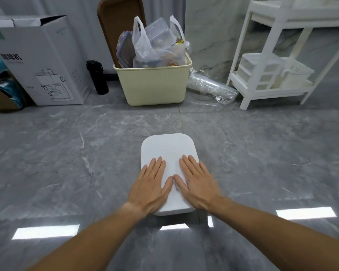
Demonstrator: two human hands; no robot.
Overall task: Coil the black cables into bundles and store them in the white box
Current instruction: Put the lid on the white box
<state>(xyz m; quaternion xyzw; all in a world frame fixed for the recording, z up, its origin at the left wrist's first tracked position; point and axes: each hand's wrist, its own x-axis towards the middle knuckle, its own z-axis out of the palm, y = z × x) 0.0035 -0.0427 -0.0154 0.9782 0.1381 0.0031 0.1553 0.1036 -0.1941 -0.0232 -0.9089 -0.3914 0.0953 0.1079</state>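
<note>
- Pressing flat on the white box (167,151), both hands are seen with fingers straight and held together; nothing is gripped by either.
- The left hand (150,185) is laid on the near left part of the box lid, its thumb tip almost touching the thumb of the right hand (197,184), which is laid on the near right part.
- The white box is shut by its lid and is set on the grey marble floor (67,163); the far half of the lid is left uncovered (no black cables can be seen, and whether any are inside cannot be told).
- Beyond the box, a cream bin (155,85) is stood against the wall, filled with a clear plastic bag (145,47) and clear food containers (159,32).
- A brown tray (115,22) is leaned upright behind the bin.
- Just left of the bin, a black flask (98,77) is stood upright.
- Further left of the box, a large white carton (41,61) printed with a coffee machine drawing is placed.
- Right of the bin, a sleeve of clear cups (211,87) is laid on the floor.
- Beyond the box to the right, a white shelf rack (272,55) holding small drawers is stood.
</note>
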